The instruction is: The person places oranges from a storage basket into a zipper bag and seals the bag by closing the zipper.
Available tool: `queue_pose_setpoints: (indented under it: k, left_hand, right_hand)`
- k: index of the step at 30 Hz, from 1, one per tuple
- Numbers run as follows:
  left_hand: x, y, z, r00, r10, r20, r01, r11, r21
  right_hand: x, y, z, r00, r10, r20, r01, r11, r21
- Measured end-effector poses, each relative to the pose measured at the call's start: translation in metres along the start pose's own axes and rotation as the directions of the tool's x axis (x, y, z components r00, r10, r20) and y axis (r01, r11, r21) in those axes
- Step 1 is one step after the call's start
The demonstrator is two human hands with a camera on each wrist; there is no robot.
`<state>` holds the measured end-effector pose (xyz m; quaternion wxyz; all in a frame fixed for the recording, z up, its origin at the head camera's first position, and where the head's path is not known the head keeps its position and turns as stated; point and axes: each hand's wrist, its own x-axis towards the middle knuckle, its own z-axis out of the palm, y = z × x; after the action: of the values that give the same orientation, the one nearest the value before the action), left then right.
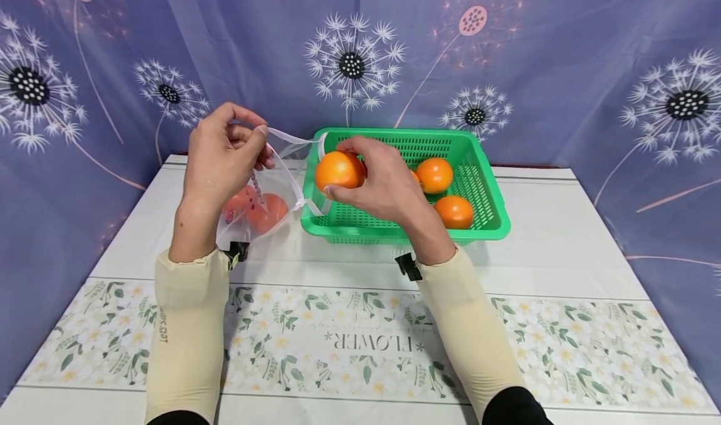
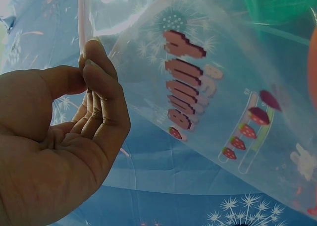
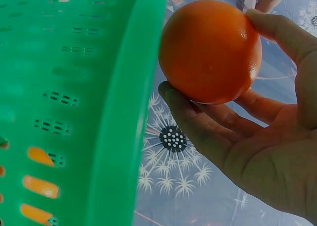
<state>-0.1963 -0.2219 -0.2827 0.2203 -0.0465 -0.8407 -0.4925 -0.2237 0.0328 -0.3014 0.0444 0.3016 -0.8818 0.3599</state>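
My left hand (image 1: 228, 149) pinches the pale drawstring edge of a clear plastic bag (image 2: 218, 97) printed with "Bunny" and strawberries. Inside the bag lie oranges (image 1: 268, 212), seen through the plastic on the table. An orange (image 1: 340, 171) is held between the thumb and fingers of my right hand (image 1: 383, 178), over the left end of a green basket (image 1: 405, 234). In the right wrist view that orange (image 3: 210, 52) shows beside the basket wall (image 3: 114, 112). The bag's mouth stands partly open, its strap reaching the basket's left rim.
In the basket's right half sit more oranges (image 1: 435, 174), one partly hidden behind my right hand. A white table (image 1: 541, 225) with a floral printed strip (image 1: 563, 343) carries everything. Purple dandelion-patterned cloth (image 1: 259, 43) hangs behind and at both sides.
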Motion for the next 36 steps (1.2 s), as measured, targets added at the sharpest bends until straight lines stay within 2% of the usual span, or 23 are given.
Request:
queue_pose_setpoints:
  k: [16,36]
  left_hand:
    - [0.0,0.0,0.001,1.0,0.004,0.005,-0.004,1.0,0.001]
    - [0.0,0.0,0.0,1.0,-0.002,0.002,0.002,1.0,0.006]
  right_hand:
    - [0.009,-0.011,0.014,1.0,-0.029,-0.005,0.029,0.996,0.085]
    - [0.014,-0.02,0.024,0.997,-0.063,-0.04,0.064,0.998,0.027]
